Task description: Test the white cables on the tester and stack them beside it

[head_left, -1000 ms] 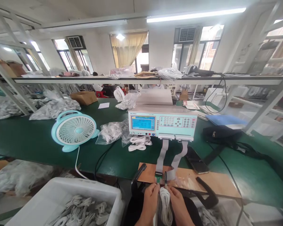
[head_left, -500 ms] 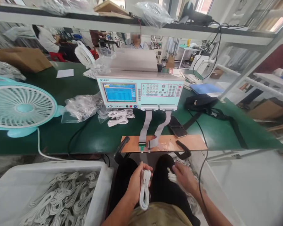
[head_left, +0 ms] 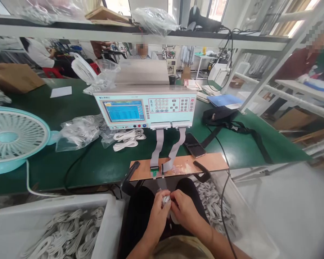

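Observation:
Over my lap, my left hand (head_left: 158, 212) is closed round a bundled white cable (head_left: 166, 200), whose looped end shows between thumb and fingers. My right hand (head_left: 183, 210) meets it from the right, fingers bent against the bundle; what they pinch is hidden. Ahead of the hands, two small connectors (head_left: 154, 173) on grey ribbon cables (head_left: 158, 147) rest at the front edge of an orange board (head_left: 213, 162). The ribbons run up to a light-blue tester (head_left: 148, 108) with a lit screen.
White bins of coiled cables stand at left (head_left: 110, 216) and right (head_left: 248, 219). Black clamps (head_left: 130, 176) hold the board's ends. A fan (head_left: 13, 136), bagged cables (head_left: 79, 131), a phone (head_left: 194, 145) and a black bag (head_left: 221, 117) lie on the green table (head_left: 272, 144). A black cord hangs at right.
My right hand has come from above the right bin to the bundle in my left hand. The bundle has turned, so its long loop no longer hangs in view. The camera view has shifted.

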A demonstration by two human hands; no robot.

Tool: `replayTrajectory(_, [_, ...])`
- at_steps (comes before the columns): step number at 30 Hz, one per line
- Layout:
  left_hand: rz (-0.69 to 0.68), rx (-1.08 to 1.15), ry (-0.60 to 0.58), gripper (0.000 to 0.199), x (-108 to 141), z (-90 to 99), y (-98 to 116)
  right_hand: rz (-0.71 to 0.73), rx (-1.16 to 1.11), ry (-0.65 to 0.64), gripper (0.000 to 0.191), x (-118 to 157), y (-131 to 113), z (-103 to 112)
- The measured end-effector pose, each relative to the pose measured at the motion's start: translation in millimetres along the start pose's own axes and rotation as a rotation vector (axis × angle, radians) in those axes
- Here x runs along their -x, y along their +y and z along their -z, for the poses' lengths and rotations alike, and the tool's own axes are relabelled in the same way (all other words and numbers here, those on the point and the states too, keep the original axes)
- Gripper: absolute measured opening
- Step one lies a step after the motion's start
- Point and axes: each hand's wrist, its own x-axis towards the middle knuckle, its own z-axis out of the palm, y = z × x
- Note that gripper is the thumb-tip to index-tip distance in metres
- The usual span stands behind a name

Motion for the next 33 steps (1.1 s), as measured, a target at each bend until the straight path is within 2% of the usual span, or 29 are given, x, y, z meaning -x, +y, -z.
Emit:
replayTrajectory(4, [-0.067, -0.204, -0.019, 0.016, -10.9, 12.7, 6.7, 0.057, 0.087, 0.070, 0.013, -8.5, 6.5, -3.0])
replayTrajectory(7, [-0.084, -0.202, -0.057, 0.020, -22.2, 19.3, 13.6, 0.070, 0.009, 0.156, 0.013, -17.8, 4.9, -5.8])
replayTrajectory(10, [0.045, -0.025, -0.059, 0.022, -31.1, 22.1, 15.0, -0.091, -0.317, 0.202, 0.012, -29.5, 2.3, -8.4])
replayTrajectory(13, [0.176, 0.179, -0.022, 0.026, -34.1, 21.8, 10.6, -0.277, -0.700, 0.114, 0.017, -41.2, 1.0, -12.1])
replayTrajectory(15, [0.179, 0.251, 0.020, 0.028, -33.9, 21.3, 7.0, -0.332, -0.808, 0.076, 0.022, -47.3, 1.1, -15.8])
replayTrajectory(19, [0.183, 0.315, 0.065, 0.027, -34.3, 22.2, 3.7, -0.362, -0.854, 0.114, 0.022, -53.4, 1.0, -22.9])
replayTrajectory(23, [0.189, 0.333, 0.056, 0.025, -36.3, 25.6, 5.3, -0.367, -0.882, 0.134, 0.023, -53.8, -0.6, -25.7])
replayTrajectory(30, [0.116, 0.217, 0.022, 0.026, -39.9, 33.2, 0.7, -0.342, -0.906, 0.128, 0.021, -53.1, -3.0, -25.3])
replayTrajectory(33, [0.110, 0.143, -0.031, 0.027, -44.8, 41.6, 0.5, -0.384, -0.951, 0.135, 0.022, -54.5, -5.9, -25.1])
